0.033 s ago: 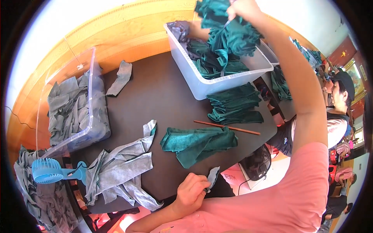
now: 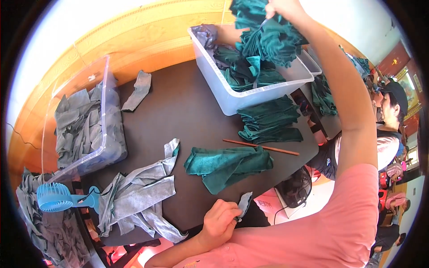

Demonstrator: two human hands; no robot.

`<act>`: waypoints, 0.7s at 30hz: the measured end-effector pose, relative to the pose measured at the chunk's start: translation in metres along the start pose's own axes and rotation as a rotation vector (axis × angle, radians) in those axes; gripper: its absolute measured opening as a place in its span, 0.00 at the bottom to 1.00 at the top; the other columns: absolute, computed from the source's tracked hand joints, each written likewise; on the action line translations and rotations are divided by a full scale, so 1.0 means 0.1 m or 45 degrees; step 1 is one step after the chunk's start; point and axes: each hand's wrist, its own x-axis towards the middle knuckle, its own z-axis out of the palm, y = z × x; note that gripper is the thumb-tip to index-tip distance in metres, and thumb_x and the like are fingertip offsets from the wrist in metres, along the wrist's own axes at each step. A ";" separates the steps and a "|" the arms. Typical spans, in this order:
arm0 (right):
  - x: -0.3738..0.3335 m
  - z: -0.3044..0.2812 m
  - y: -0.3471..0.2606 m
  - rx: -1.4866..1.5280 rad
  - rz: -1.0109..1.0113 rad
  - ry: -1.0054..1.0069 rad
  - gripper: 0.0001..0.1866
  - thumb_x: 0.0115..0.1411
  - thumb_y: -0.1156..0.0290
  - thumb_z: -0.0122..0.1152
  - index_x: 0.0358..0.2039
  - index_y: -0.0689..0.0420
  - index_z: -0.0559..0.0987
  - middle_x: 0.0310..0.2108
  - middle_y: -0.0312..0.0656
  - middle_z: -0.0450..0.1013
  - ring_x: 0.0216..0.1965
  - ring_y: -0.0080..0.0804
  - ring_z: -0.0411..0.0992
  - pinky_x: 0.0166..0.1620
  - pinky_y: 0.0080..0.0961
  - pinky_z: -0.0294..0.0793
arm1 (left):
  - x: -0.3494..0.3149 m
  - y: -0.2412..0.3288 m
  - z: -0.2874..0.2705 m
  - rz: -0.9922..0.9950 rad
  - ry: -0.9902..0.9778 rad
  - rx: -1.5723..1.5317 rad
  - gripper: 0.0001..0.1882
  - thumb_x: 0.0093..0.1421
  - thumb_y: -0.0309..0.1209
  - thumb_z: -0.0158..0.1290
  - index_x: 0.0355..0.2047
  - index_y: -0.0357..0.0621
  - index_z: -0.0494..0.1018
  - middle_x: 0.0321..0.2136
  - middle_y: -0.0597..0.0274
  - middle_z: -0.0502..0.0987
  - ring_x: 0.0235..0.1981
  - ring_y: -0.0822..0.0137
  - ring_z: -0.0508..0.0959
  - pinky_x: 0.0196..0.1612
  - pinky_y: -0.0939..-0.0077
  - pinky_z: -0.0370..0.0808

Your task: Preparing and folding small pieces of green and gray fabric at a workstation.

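My right hand is raised at the top, fingers closed on a tied bundle of dark green velvet strips. The bundle hangs over the translucent white bin, where more green and greyish cloth lies. Close to my chest, my left hand is closed around a small grey-green fabric strip, whose end sticks out. Between my arms on the dark table lies a folded stack of green velvet strips. A second stack of green strips rests against the bin's near side.
A clear bin of grey strips stands at left. Loose grey strips and a blue fan are near the front left. A brown stick lies on the dark table. A person in a black cap sits at right.
My right hand and the green bundle have shifted slightly to the right over the bin. My left hand has stayed in place.
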 end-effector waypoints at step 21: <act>-0.42 0.92 -0.45 -0.653 -0.402 -0.310 0.15 0.47 0.60 0.64 0.35 0.51 0.80 0.28 0.42 0.77 0.33 0.35 0.75 0.35 0.34 0.71 | -0.03 0.04 0.08 -0.016 0.098 0.102 0.18 0.38 0.11 0.52 0.33 0.35 0.72 0.31 0.51 0.74 0.27 0.55 0.72 0.29 0.68 0.69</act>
